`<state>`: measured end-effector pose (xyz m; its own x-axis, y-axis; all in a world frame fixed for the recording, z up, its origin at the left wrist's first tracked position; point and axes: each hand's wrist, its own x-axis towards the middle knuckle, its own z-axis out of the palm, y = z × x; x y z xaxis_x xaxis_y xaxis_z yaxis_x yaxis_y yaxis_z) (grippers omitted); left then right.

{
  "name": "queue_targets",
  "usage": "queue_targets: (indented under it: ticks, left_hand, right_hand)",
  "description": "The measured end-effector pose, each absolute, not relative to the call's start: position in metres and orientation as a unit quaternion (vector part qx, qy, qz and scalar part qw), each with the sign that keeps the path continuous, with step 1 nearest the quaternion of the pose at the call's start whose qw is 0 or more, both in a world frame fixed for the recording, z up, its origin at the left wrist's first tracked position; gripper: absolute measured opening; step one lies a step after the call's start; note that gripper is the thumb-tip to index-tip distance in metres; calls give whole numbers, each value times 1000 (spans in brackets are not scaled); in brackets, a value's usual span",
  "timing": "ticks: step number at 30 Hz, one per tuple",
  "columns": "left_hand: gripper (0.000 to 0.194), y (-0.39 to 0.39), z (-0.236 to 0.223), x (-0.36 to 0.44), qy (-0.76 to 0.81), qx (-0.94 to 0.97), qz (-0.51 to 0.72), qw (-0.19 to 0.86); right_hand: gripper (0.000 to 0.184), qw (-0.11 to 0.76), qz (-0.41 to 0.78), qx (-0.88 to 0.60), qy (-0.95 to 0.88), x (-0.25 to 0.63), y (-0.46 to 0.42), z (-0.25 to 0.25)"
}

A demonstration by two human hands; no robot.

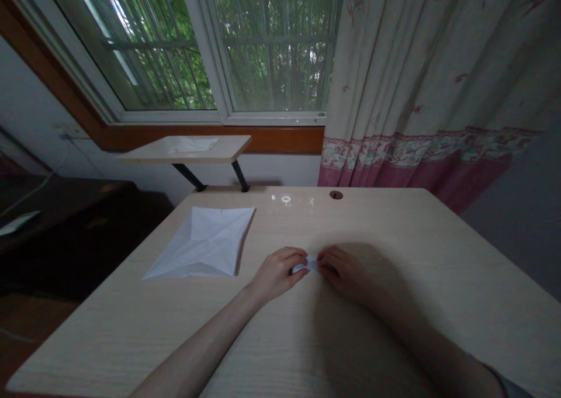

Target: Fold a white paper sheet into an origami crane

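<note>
Between my two hands, close to the tabletop, is a small piece of folded white paper (312, 263). My left hand (283, 272) pinches its left end between thumb and fingers. At the other end my right hand (344, 272) has its fingers curled over the paper. Both hands cover much of the piece, so its full shape is hidden. A larger white paper sheet (210, 240) with crossing creases lies on the table to the left of my left hand, apart from it.
The pale wooden table (263, 339) has a round brown cable hole (336, 195) near its back edge. At the back left, a small raised shelf (153, 149) on black legs carries a crumpled white sheet (195, 145). A curtain (394, 94) hangs behind, beside the window.
</note>
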<state>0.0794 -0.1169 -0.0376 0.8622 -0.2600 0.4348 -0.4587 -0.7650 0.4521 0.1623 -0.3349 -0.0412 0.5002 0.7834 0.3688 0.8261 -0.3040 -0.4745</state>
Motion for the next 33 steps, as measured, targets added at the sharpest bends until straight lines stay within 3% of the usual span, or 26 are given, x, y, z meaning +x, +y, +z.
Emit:
queue_targets:
  ticks: [14,22,33]
  left_hand:
    - [29,-121,-27,79,-140,920,124,343]
    - [26,-119,-27,82,-134,936,133,298]
    - [27,-119,-29,82,-81,951,114,277]
  right_hand:
    - [24,310,-52,-804,-505,163,-334,-42]
    - [40,264,-56,-795,-544,166,-335,-48]
    - [44,341,-29,-790,-509,166,-327,-45]
